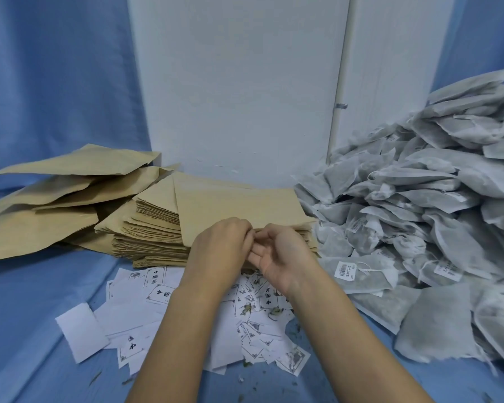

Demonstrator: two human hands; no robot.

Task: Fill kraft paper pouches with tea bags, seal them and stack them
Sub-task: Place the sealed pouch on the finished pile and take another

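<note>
A thick stack of flat kraft paper pouches [154, 228] stands in the middle. Its top pouch [233, 205] is tilted up at the near edge. My left hand [218, 248] and my right hand [277, 254] meet at that near edge, fingertips curled and pinching the pouch's rim. A big heap of grey tea bags [419, 210] with strings and white tags lies to the right. Bulkier kraft pouches [56, 199] lie loosely piled at the left.
White printed paper labels [157, 295] are scattered on the blue cloth [26, 344] under my forearms, with bits of dried leaf among them. A white wall panel [239, 82] rises behind the stack, and blue curtain [56, 68] hangs at the left.
</note>
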